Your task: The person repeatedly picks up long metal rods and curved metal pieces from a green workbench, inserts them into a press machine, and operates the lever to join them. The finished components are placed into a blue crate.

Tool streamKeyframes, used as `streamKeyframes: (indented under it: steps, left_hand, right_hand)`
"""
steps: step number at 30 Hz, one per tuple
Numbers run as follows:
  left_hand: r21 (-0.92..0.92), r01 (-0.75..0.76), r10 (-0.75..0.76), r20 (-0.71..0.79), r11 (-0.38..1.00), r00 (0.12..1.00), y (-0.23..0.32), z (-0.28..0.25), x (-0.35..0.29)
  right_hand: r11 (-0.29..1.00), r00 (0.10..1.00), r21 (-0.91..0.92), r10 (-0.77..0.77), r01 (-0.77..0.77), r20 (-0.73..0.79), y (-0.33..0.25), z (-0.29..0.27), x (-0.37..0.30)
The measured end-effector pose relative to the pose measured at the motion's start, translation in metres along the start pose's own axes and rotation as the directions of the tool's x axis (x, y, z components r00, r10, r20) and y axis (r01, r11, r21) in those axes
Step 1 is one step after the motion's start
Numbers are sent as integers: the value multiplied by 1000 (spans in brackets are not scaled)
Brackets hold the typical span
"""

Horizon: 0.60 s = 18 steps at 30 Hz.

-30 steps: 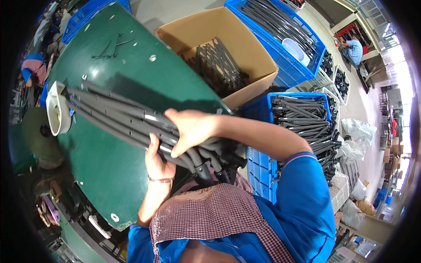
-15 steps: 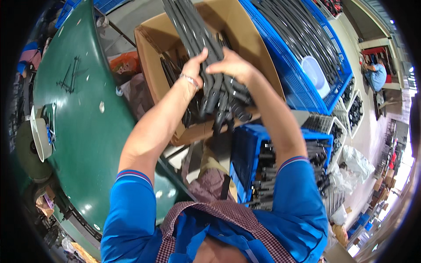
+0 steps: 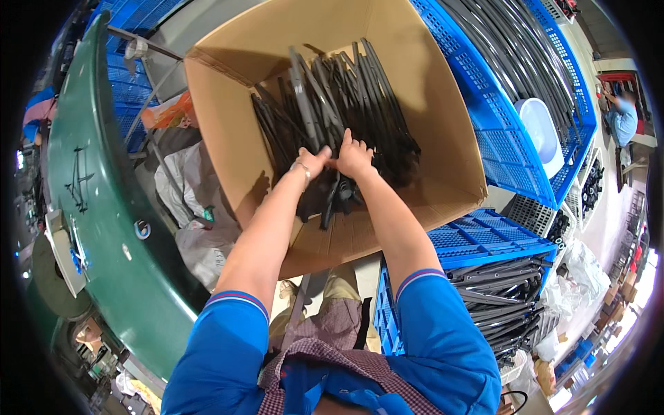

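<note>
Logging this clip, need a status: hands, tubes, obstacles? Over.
Left hand, right hand at black tubes, grip unclear. Tubes inside cardboard box. Other tubes crowd alongside.

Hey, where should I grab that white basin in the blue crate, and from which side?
Pinch the basin by its rim, from above: its hollow seems to face up. The side over the rods is likely best, since the opposite edge sits close to the crate wall.

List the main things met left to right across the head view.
Glossy green tabletop, brown cardboard box's left wall, left bare hand, right bare hand, box's right wall, pale oval plastic basin, person in light-blue shirt.
</note>
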<state>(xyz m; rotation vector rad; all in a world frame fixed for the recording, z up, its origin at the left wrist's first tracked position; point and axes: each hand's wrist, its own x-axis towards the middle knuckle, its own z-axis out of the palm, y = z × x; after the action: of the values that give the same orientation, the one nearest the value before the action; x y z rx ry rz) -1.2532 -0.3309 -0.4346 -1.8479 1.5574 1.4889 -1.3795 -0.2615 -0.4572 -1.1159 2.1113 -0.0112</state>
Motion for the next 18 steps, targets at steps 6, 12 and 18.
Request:
streamKeyframes:
  steps: [6,12,18]
  left_hand:
    - [697,-531,230,484,481,844,12,-37,-87]
    - [572,-744,630,448,344,635,29,-116,-271]
    - [491,-855,889,298,169,347,-55,-185,-421]
  right_hand:
    - [971,948,165,-121,175,-295,-37,55,-130]
    - [929,859,262,-99,260,-503,-29,80,-292]
    - [973,765,184,11,140,-644,-1,146,-484]
